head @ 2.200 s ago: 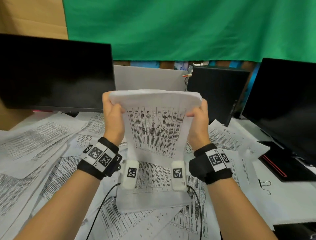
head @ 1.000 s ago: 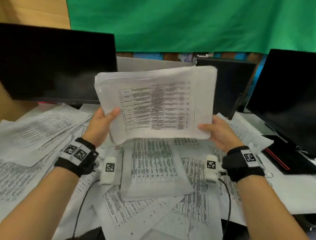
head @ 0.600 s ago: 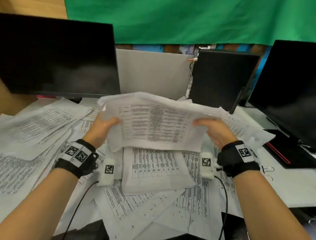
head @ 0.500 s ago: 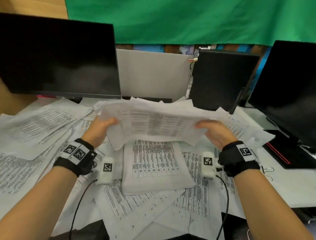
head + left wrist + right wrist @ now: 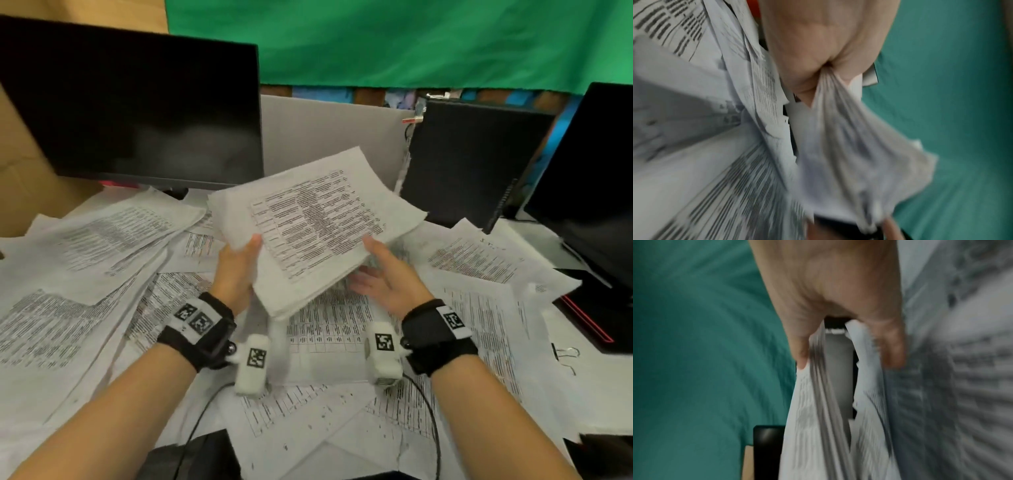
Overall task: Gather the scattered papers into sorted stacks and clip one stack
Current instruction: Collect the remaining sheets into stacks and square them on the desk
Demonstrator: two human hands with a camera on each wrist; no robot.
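Above the paper-strewn desk [image 5: 599, 387] I hold a thick stack of printed sheets [image 5: 318, 222], tilted so its far right corner rises toward the dark computer tower [image 5: 469, 164]. My left hand [image 5: 236, 270] pinches the stack at its near left edge, thumb on the printed face and fingers hidden underneath; the left wrist view shows the sheets bunched into the crook of that thumb. My right hand [image 5: 383, 277] is at the stack's near right edge, thumb lying on the top sheet and the other fingers spread loosely below it; the right wrist view shows the stack's edge between thumb and fingers, though blur keeps me from telling how firmly they close. Under the raised stack a second, squared pile [image 5: 325, 335] lies flat on the desk between my wrists, on top of loose printed pages [image 5: 85, 246] that fan out to both sides. A binder clip [image 5: 565, 353] sits on the desk to the right, well apart from my hands, near the foot of the right monitor [image 5: 592, 192].
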